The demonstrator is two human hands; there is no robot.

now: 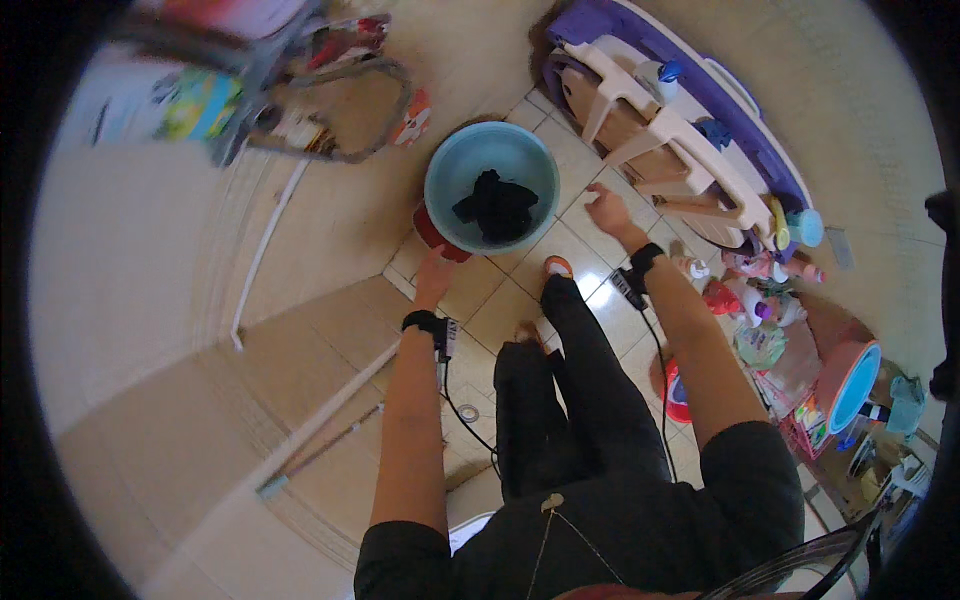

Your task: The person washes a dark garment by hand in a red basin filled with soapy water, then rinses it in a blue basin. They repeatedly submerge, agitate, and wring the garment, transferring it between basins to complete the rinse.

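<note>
A light blue plastic basin (491,133) stands in front of me with a crumpled black cloth (499,206) inside it. Under its lower left edge shows part of a red object (427,225). My left hand (433,274) is at that red edge, just below the basin; whether it touches or grips it cannot be told. My right hand (607,210) is held in the air to the right of the basin, apart from it, with fingers partly bent and nothing seen in it. Each wrist wears a black strap with a small cabled device.
A beige plastic chair (664,127) lies inside a large purple tub (780,165) at the right. Bottles (750,300), a pink and blue basin (855,386) and a red bucket (679,394) stand along the right. A rack with bags (202,105) is upper left.
</note>
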